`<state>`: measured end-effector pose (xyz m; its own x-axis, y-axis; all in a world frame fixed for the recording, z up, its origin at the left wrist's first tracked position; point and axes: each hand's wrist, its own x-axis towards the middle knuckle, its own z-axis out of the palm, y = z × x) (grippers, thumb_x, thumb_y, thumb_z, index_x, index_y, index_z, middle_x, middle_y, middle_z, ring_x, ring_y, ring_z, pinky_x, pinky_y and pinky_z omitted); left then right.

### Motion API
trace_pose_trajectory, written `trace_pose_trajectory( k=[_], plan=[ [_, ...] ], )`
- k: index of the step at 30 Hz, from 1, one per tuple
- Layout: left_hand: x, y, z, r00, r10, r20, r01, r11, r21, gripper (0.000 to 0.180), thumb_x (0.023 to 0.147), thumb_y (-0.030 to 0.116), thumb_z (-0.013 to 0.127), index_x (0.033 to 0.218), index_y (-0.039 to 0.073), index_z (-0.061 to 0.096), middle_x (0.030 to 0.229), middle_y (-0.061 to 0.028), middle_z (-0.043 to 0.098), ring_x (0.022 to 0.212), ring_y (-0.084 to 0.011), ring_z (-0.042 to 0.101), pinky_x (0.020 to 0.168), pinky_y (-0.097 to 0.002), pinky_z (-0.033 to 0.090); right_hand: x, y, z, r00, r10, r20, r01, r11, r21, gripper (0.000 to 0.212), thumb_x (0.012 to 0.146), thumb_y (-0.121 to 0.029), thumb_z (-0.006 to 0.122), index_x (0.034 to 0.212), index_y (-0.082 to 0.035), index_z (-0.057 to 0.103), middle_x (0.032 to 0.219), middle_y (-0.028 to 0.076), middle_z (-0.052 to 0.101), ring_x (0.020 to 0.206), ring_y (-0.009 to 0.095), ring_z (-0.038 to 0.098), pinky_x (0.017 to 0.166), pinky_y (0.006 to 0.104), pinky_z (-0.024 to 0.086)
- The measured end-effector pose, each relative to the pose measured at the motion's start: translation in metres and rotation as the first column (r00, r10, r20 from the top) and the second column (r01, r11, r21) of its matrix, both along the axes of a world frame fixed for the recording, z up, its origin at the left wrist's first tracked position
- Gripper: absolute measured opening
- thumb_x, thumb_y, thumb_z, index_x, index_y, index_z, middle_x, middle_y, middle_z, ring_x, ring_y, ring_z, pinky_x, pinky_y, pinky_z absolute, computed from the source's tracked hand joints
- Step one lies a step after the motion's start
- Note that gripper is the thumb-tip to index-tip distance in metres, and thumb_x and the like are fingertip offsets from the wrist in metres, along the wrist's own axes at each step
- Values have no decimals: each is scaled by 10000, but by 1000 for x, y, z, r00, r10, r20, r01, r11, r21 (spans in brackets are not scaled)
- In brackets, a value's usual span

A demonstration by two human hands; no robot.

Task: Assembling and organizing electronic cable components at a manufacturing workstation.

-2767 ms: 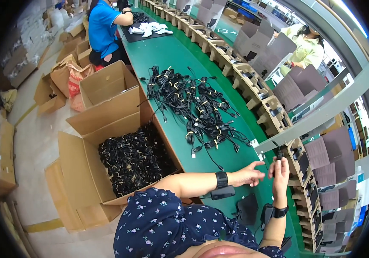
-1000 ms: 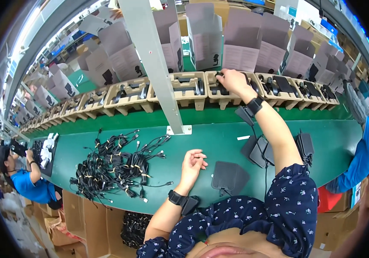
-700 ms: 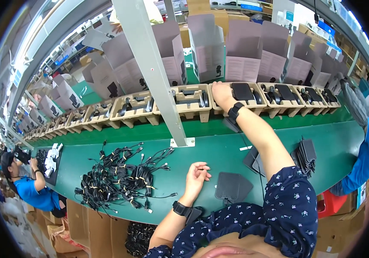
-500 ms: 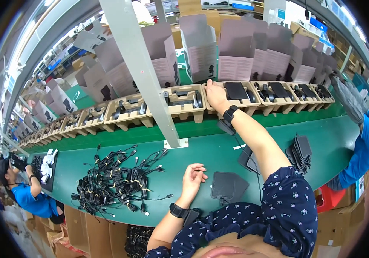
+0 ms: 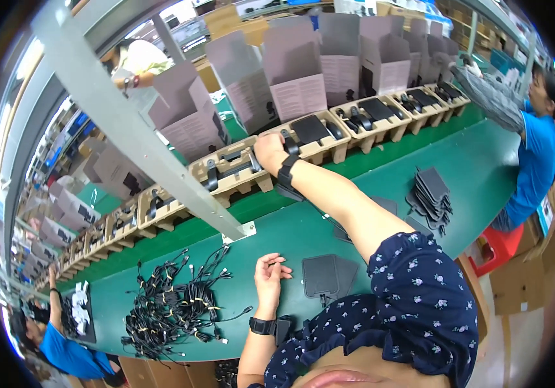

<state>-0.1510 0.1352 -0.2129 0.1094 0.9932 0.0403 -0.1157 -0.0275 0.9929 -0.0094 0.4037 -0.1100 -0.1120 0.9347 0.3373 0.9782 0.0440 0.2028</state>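
My right hand (image 5: 271,151) reaches over the row to the left end of a brown pulp tray (image 5: 333,150). Its fingers are curled down there, and what they hold, if anything, is hidden. In that tray lie a flat black pad (image 5: 309,129) and other black parts. My left hand (image 5: 269,277) hovers low over the green table (image 5: 277,236), fingers loosely bent and apart, with nothing in it. Just right of it lie overlapping dark grey flat pads (image 5: 321,277). To its left is a heap of bundled black cables (image 5: 172,304).
A slanting metal post (image 5: 141,139) stands left of my right hand. Open grey cartons (image 5: 293,68) line up behind the trays. A stack of dark pads (image 5: 429,194) lies at the right. Co-workers in blue sit at the right (image 5: 541,145) and left (image 5: 74,349).
My view has swung, so the row now slants more. My right hand stays at the same tray end, its fingers curled further in. The left co-worker has raised an arm to the trays.
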Motion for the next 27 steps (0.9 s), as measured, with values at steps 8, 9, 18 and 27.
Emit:
trace_pose_trajectory(
  k=[8, 9, 18, 27],
  plan=[
    [-8, 8, 4, 995, 2, 99, 3, 999, -54, 171, 906, 27, 462, 1076, 12, 464, 956, -101, 554, 716, -150, 574, 614, -247, 496, 28, 0, -27, 938, 5, -346, 78, 971, 226, 298, 812, -235, 464, 955, -61, 659, 1041, 108, 570, 1044, 261, 467, 851, 388, 376],
    [-10, 9, 4, 996, 5, 94, 0, 998, -56, 171, 907, 29, 463, 1077, 12, 467, 952, -99, 557, 716, -150, 573, 616, -244, 494, 32, -4, -26, 949, -13, -314, 73, 981, 181, 304, 817, -256, 466, 956, -70, 661, 1050, 106, 569, 1049, 260, 466, 866, 401, 364],
    [-13, 12, 5, 999, -1, 54, 4, 999, -53, 172, 913, 41, 461, 1080, 2, 474, 943, -95, 564, 729, -145, 574, 637, -243, 495, 87, -89, -20, 902, 425, -83, -339, 812, 475, 382, 753, -329, 635, 1050, -99, 568, 1043, 97, 540, 981, 254, 506, 850, 392, 375],
    [-19, 14, -3, 1000, -3, -17, 3, 1000, -12, 177, 913, 27, 451, 1081, -21, 475, 960, -110, 561, 695, -135, 574, 601, -238, 506, 78, -253, -31, 635, 711, -302, -772, 570, -281, 1057, 544, -346, 798, 1410, -164, 221, 1320, 162, 392, 1215, 332, 384, 967, 494, 318]
  ],
)
